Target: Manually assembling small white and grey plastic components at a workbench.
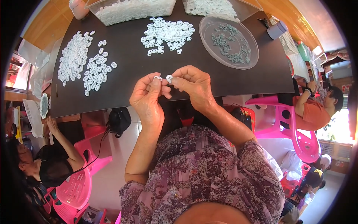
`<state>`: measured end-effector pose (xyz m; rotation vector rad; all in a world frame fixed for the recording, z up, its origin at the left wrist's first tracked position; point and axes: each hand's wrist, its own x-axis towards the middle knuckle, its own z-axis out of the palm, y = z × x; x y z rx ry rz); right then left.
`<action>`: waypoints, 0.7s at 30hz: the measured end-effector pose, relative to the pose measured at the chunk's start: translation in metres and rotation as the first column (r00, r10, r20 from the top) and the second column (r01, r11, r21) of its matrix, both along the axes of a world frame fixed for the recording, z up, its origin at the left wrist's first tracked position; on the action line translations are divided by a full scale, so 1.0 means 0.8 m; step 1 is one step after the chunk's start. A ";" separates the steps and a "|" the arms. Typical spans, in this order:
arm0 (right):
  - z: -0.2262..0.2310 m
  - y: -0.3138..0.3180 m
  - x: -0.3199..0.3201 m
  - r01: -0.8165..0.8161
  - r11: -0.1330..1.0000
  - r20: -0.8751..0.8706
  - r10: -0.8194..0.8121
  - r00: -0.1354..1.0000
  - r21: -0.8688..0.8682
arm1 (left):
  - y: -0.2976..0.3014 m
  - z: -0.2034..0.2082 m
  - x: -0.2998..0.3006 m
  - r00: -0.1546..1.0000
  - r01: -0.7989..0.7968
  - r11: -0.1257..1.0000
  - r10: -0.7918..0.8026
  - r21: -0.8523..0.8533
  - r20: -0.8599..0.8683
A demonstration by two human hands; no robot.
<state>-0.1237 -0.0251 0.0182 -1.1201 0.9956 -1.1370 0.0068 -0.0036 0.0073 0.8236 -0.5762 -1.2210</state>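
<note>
Over the near edge of the dark table, both my hands meet in a pinch. My left hand [149, 99] grips a small white plastic piece [158, 78] between thumb and fingertips. Close beside it, my right hand [194, 86] pinches a white oval plastic piece [169, 78] with a hole in it. A narrow gap shows between the two pieces. Beyond my hands lies a pile of white pieces with openings [167, 33]. To the left are heaps of white oval pieces [97, 72]. A clear round lid [229, 64] at the right holds many small grey-green parts.
Two clear bins [100, 16] of white pieces stand along the far side of the dark table [126, 67]. A grey cup [276, 30] is at the far right. Co-workers sit left and right, near pink plastic chairs [281, 115].
</note>
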 end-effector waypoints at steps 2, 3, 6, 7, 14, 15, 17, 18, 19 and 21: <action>0.003 -0.001 -0.002 0.006 1.000 0.006 -0.006 1.000 0.024 | 0.002 -0.001 0.000 1.000 0.008 1.000 -0.008 0.006 0.028; 0.004 -0.002 -0.003 0.012 0.999 0.013 -0.013 1.000 0.047 | 0.003 -0.001 0.000 0.998 0.017 1.000 -0.018 0.011 0.056; 0.001 -0.010 -0.004 0.017 0.998 0.117 -0.023 0.993 0.053 | 0.010 -0.001 0.000 0.991 0.027 0.999 -0.029 0.017 0.132; 0.000 -0.011 -0.005 0.017 0.998 0.116 -0.023 0.993 0.055 | 0.011 -0.002 0.000 0.991 0.027 0.999 -0.029 0.018 0.131; -0.005 -0.011 -0.003 -0.030 0.996 0.125 0.020 0.992 0.079 | 0.013 -0.003 -0.003 0.977 0.022 1.000 -0.023 0.008 0.210; -0.006 -0.011 -0.002 -0.028 0.997 0.123 0.019 0.992 0.070 | 0.013 -0.004 -0.003 0.976 0.026 1.000 -0.026 0.004 0.214; -0.006 -0.010 -0.002 -0.029 0.997 0.119 0.021 0.993 0.066 | 0.013 -0.005 -0.003 0.975 0.021 1.000 -0.023 0.013 0.222; -0.006 -0.010 -0.002 -0.028 0.998 0.115 0.021 0.993 0.060 | 0.013 -0.006 -0.003 0.973 0.018 1.000 -0.023 0.021 0.230; -0.007 -0.010 -0.001 -0.029 0.998 0.115 0.022 0.993 0.061 | 0.013 -0.006 -0.003 0.973 0.017 1.000 -0.022 0.022 0.230; -0.008 -0.010 -0.001 -0.019 0.999 0.087 0.015 0.996 0.047 | 0.013 -0.007 -0.003 0.970 0.016 1.000 -0.020 0.019 0.242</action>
